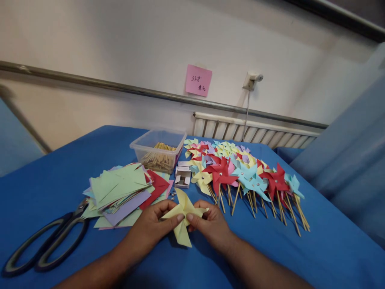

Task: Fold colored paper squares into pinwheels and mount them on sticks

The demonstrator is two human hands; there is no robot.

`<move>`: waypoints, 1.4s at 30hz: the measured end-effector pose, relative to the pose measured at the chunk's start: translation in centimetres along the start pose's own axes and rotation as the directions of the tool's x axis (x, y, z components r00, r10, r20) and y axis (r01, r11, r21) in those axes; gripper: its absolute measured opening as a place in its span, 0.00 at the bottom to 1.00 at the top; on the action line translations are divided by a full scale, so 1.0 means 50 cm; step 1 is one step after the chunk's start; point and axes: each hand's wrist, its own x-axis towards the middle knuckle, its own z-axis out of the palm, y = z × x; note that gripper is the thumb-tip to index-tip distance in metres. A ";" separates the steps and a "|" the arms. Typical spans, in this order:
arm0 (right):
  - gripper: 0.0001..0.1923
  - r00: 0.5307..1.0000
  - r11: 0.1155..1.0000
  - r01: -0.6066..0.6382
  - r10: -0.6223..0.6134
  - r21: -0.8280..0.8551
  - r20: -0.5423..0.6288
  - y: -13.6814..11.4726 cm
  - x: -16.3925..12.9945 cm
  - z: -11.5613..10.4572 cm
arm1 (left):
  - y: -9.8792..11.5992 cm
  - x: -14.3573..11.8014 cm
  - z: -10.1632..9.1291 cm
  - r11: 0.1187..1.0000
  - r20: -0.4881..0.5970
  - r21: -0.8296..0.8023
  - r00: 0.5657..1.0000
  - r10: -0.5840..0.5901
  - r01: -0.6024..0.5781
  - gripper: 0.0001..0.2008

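A pale yellow paper pinwheel [183, 224] is pinched between both of my hands just above the blue tabletop. My left hand [153, 224] grips its left side with thumb and fingers. My right hand [210, 224] grips its right side, thumb tip meeting the left thumb at the paper's centre. The pinwheel's points stick out above and below my fingers. No stick is visible on it.
A stack of coloured paper squares [123, 190] lies to the left, with large scissors [45, 247] beside it. Behind are a clear tub of wooden sticks [159, 150], a small white box [183, 176], loose pins [172, 195], and several finished pinwheels on sticks [240, 176] to the right.
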 end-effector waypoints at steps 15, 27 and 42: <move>0.25 0.998 0.999 -0.040 0.040 0.023 -0.040 0.001 0.000 0.003 | 0.007 -0.003 0.009 1.000 -0.003 0.018 1.000 0.004 -0.004 0.13; 0.26 0.994 0.993 -0.092 0.096 0.069 -0.049 0.004 0.009 0.001 | 0.008 0.003 0.008 0.999 -0.046 -0.053 0.999 0.003 -0.005 0.15; 0.25 0.996 0.997 -0.070 0.072 0.045 -0.047 0.006 0.006 -0.002 | 0.026 -0.008 0.011 1.000 -0.019 -0.007 1.000 0.009 -0.009 0.15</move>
